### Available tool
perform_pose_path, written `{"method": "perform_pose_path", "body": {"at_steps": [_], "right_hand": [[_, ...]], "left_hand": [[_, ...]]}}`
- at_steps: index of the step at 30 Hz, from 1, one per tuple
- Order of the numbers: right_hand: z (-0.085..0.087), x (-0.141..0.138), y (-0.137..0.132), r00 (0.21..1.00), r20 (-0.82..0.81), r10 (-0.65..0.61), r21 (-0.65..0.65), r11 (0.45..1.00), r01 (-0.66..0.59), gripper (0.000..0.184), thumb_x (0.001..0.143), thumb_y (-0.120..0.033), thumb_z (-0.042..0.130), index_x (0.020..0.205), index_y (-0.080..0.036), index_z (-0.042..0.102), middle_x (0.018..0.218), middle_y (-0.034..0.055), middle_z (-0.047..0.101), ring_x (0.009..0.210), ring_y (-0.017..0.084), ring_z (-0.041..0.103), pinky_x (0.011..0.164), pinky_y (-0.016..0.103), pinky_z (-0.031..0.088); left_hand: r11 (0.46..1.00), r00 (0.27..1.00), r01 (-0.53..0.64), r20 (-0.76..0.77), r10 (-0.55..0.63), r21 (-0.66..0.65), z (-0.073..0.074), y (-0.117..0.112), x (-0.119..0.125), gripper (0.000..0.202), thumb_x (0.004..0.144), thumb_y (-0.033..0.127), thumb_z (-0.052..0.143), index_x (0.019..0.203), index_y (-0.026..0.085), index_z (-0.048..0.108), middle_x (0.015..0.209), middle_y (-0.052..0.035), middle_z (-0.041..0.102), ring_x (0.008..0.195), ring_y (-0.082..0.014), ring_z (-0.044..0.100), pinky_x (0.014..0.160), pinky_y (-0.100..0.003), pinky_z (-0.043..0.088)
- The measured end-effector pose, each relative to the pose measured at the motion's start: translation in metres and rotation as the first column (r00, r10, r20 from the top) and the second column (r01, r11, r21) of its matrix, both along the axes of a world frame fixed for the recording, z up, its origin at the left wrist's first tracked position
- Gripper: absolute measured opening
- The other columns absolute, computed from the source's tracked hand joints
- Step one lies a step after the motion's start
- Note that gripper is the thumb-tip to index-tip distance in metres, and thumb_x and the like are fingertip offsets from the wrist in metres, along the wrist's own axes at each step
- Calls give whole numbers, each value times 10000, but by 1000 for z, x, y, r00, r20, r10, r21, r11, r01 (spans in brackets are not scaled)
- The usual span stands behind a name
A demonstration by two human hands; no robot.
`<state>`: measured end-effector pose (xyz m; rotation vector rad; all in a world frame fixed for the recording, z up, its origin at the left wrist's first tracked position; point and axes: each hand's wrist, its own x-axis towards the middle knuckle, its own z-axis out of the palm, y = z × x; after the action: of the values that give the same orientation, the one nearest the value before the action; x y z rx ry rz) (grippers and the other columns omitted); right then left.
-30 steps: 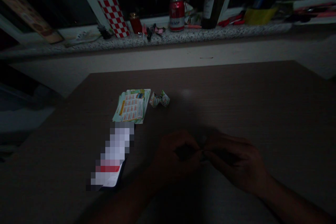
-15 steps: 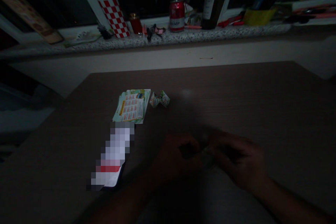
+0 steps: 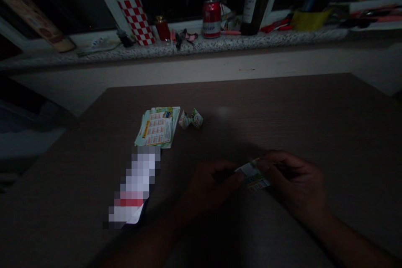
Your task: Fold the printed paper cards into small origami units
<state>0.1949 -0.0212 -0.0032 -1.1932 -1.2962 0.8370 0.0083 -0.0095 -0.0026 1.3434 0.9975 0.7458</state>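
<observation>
Between my two hands is a small printed piece of paper [image 3: 253,176], folded, with a pale patch and coloured print. My left hand [image 3: 213,184] pinches its left edge between thumb and fingers. At its right end, my right hand [image 3: 292,180] grips it the same way. Farther up the table lies a stack of printed paper slips [image 3: 157,127], green and white with rows of orange print. Just right of the stack sits a folded paper piece [image 3: 191,118] shaped like a bow. The dim light hides the fine print and the undersides of my fingers.
A phone [image 3: 135,188] with a blurred lit screen lies left of my hands on the wooden table [image 3: 298,113]. On the granite sill [image 3: 176,52] behind stand a checkered bottle [image 3: 136,16], a red can [image 3: 211,19], a dark bottle [image 3: 251,8] and a yellow container [image 3: 309,20].
My hands have moved slightly apart, the right one a little to the right. The paper between them now shows flatter and wider. The stack, bow-shaped piece and phone have not moved.
</observation>
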Motion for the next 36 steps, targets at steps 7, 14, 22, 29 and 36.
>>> {"method": "perform_pose_path", "body": {"at_steps": [7, 14, 22, 29, 36], "right_hand": [[0, -4, 0, 987, 9, 163, -30, 986, -162, 112, 734, -157, 700, 828, -204, 660, 640, -12, 694, 526, 104, 629, 462, 164, 508], [-5, -3, 3, 973, 15, 232, -62, 971, -231, 41, 744, -170, 703, 777, -190, 689, 660, 14, 717, 564, 125, 665, 503, 188, 537], [-3, 0, 8, 977, -143, 160, -168, 969, -184, 38, 750, -187, 717, 770, -200, 688, 680, 10, 743, 578, 105, 681, 531, 157, 540], [-5, 3, 7, 971, -157, 180, -136, 970, -202, 32, 765, -192, 707, 782, -219, 702, 667, -8, 733, 578, 86, 667, 539, 135, 523], [-7, 4, 3, 962, -48, 267, -28, 963, -269, 129, 780, -151, 688, 869, -243, 703, 712, -10, 733, 604, 94, 670, 542, 144, 524]], "left_hand": [[992, 990, -117, 69, 120, -41, 1, 3, 0, 221, 841, 365, 620, 788, 152, 642, 678, 16, 608, 622, -104, 551, 578, -202, 437], [990, 981, -140, 138, 139, -5, -2, 4, -3, 145, 869, 316, 606, 935, 186, 612, 776, 18, 630, 689, -101, 591, 602, -186, 466], [982, 996, -25, 85, 9, 189, -2, 9, -15, 273, 781, 212, 708, 1044, 208, 636, 969, -29, 676, 894, -167, 628, 787, -269, 497], [982, 1000, -3, 29, -2, 189, -4, 10, -15, 247, 758, 234, 732, 995, 193, 678, 956, -47, 685, 881, -185, 633, 781, -294, 493], [991, 994, -42, 102, 29, 128, -1, 11, -15, 186, 761, 254, 729, 929, 183, 692, 852, -30, 677, 811, -159, 615, 733, -267, 484]]}}
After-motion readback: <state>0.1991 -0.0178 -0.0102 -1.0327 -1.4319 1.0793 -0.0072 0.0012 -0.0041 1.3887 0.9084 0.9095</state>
